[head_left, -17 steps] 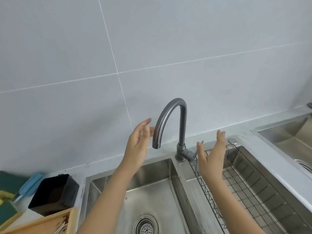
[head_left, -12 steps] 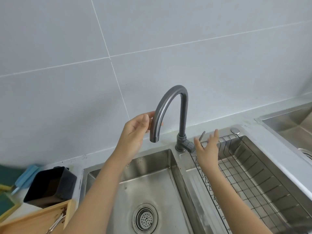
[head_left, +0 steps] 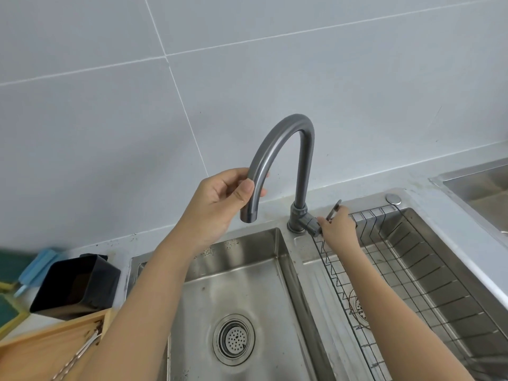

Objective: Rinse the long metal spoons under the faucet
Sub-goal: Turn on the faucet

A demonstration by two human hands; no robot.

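Observation:
A grey gooseneck faucet rises behind the left sink basin. My left hand is closed around the faucet's spout just above its outlet. My right hand grips the faucet lever at the base on the right. No water runs from the outlet. Long metal spoons lie in a wooden tray at the lower left, mostly hidden by my left forearm.
A black square container stands left of the sink, with blue and green items behind it. A wire rack sits in the right basin. Another sink lies at the far right. A tiled wall stands behind.
Both hands were open in the air beside the faucet. My left hand has closed on the spout and my right hand has dropped onto the lever.

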